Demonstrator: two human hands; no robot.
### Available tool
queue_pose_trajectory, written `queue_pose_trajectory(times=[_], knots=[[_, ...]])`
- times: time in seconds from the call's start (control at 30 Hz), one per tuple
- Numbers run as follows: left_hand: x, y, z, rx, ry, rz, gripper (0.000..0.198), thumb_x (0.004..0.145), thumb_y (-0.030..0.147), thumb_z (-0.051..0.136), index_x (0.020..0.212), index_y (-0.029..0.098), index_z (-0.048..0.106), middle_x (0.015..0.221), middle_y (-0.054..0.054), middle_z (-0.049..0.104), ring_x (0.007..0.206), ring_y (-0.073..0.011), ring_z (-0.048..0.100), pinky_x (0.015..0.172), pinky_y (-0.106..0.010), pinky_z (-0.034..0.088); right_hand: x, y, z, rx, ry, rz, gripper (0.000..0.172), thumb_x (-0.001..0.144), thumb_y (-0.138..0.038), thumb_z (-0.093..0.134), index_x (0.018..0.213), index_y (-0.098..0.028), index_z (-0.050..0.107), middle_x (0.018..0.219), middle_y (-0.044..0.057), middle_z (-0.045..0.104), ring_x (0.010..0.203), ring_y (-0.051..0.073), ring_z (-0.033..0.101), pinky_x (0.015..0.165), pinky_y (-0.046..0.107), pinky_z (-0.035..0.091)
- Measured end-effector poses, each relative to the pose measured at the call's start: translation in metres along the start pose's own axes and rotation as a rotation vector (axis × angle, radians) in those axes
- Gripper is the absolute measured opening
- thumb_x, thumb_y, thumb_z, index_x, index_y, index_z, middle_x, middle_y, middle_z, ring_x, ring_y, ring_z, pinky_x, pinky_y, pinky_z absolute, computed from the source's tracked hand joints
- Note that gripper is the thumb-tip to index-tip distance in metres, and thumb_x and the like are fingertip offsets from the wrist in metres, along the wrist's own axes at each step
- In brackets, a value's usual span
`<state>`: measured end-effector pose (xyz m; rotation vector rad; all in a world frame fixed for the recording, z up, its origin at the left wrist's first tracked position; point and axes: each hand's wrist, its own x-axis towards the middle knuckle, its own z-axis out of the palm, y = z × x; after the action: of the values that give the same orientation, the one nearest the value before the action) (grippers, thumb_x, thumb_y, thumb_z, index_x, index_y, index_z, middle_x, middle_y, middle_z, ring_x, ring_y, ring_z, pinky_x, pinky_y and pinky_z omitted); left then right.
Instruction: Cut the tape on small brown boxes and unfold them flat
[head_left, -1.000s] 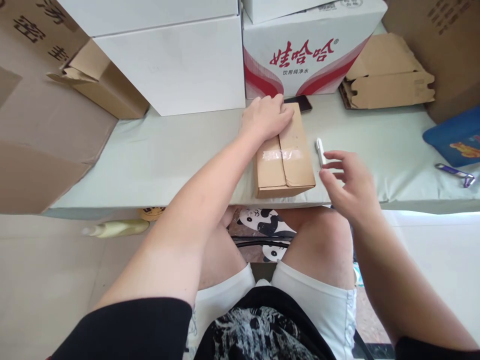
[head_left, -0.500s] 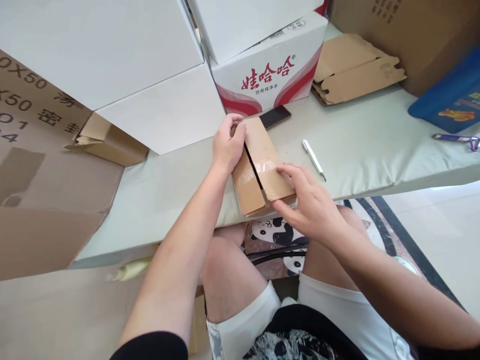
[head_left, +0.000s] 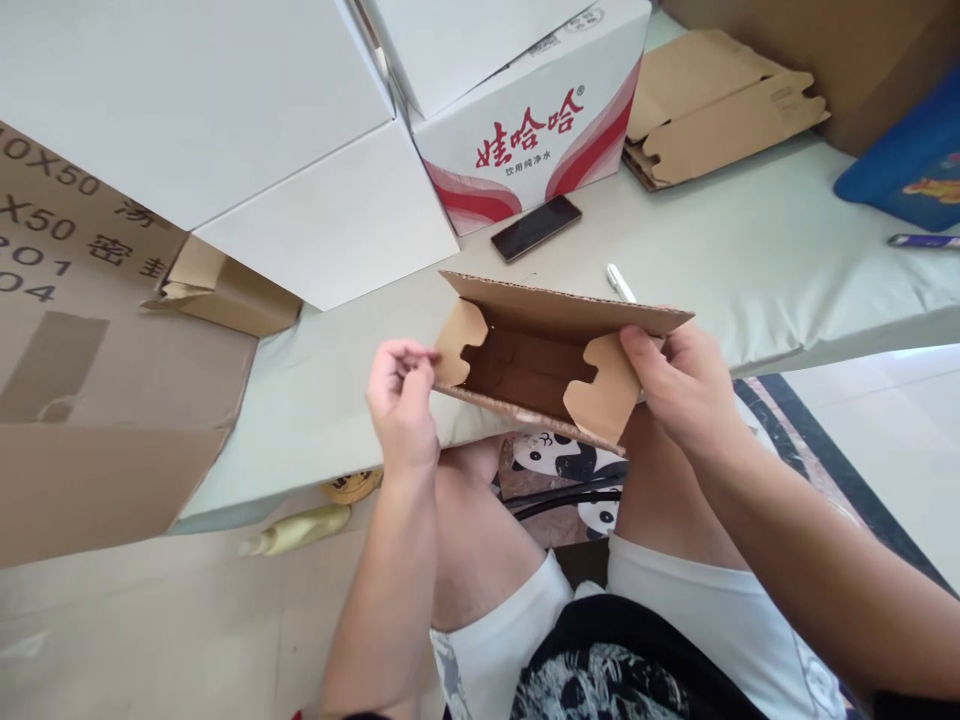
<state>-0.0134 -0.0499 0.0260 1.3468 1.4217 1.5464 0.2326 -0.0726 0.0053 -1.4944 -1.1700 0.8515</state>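
A small brown cardboard box (head_left: 562,312) is held between both hands at the near edge of the table, its top flaps raised and its inside showing bare. My left hand (head_left: 405,400) pinches its left end beside a notched end flap (head_left: 459,340). At the other end, my right hand (head_left: 682,385) grips the box with the thumb on top near a second notched flap (head_left: 606,390). Behind the box lies a white pen-like tool (head_left: 619,282), partly hidden by the raised flap. A dark phone (head_left: 536,228) rests farther back.
White cartons (head_left: 322,220) and a red-and-white water carton (head_left: 532,150) stand at the back. Flattened cardboard (head_left: 727,120) lies back right near a blue object (head_left: 907,165) and a purple-handled item (head_left: 922,241). A large brown carton (head_left: 112,380) stands left. Below the table is a yellowish bottle (head_left: 304,528).
The box, lying closed on the table before, is now lifted, turned and opened, with its flaps up. Both hands have shifted to its two ends. More of the phone shows.
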Motion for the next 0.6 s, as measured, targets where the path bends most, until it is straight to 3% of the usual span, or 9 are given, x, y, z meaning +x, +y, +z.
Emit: queue_pose_trajectory(times=[0.13,0.23,0.3,0.37,0.5,0.6], knots=[[-0.031,0.008,-0.031,-0.082,-0.009,-0.093,0.029,0.062,0.015,0.061,0.090,0.021,0.062,0.086,-0.001,0.058,0.098,-0.0195,0.064,0.085,-0.029,0.050,-0.003,0.003,-0.006,-0.096,-0.071,0.042,0.036,0.091,-0.058,0.055,0.100,-0.024,0.065,0.107,0.009,0.072,0.108,0.031,0.068,0.095,0.051,0.056],[-0.050,0.013,-0.051,-0.058,-0.038,-0.191,0.058,0.059,0.010,0.065,0.113,0.029,0.060,0.110,-0.003,0.059,0.115,-0.0224,0.061,0.084,-0.029,0.054,-0.008,0.004,-0.010,-0.107,-0.131,0.040,0.042,0.089,-0.060,0.057,0.111,-0.025,0.063,0.121,0.012,0.069,0.120,0.033,0.064,0.105,0.057,0.051],[-0.060,0.015,-0.062,-0.038,-0.117,-0.268,0.070,0.062,0.011,0.071,0.126,0.034,0.056,0.126,-0.005,0.058,0.124,-0.0249,0.059,0.085,-0.031,0.055,-0.013,0.005,-0.011,-0.069,-0.163,-0.017,0.039,0.088,-0.055,0.060,0.113,-0.026,0.062,0.131,0.013,0.065,0.129,0.033,0.061,0.107,0.055,0.051],[-0.067,0.017,-0.070,0.000,-0.258,-0.352,0.067,0.066,0.018,0.078,0.128,0.031,0.055,0.131,-0.008,0.059,0.121,-0.0275,0.062,0.087,-0.035,0.057,-0.019,0.005,-0.010,-0.030,-0.218,-0.091,0.034,0.089,-0.047,0.062,0.116,-0.027,0.061,0.141,0.013,0.061,0.139,0.032,0.054,0.111,0.053,0.050],[-0.073,0.021,-0.081,0.134,-0.487,-0.530,0.044,0.070,0.036,0.086,0.106,0.023,0.063,0.106,-0.010,0.068,0.099,-0.0292,0.069,0.087,-0.045,0.058,-0.031,0.010,-0.010,0.051,-0.343,-0.162,0.049,0.090,-0.041,0.066,0.134,-0.028,0.053,0.157,0.015,0.049,0.150,0.031,0.046,0.119,0.053,0.046],[-0.074,0.020,-0.079,0.167,-0.446,-0.511,0.044,0.067,0.044,0.089,0.096,0.023,0.065,0.099,-0.009,0.070,0.106,-0.0324,0.068,0.099,-0.050,0.055,-0.042,0.015,-0.012,0.045,-0.431,-0.202,0.068,0.087,-0.040,0.072,0.148,-0.028,0.044,0.163,0.016,0.044,0.151,0.032,0.046,0.123,0.055,0.042]])
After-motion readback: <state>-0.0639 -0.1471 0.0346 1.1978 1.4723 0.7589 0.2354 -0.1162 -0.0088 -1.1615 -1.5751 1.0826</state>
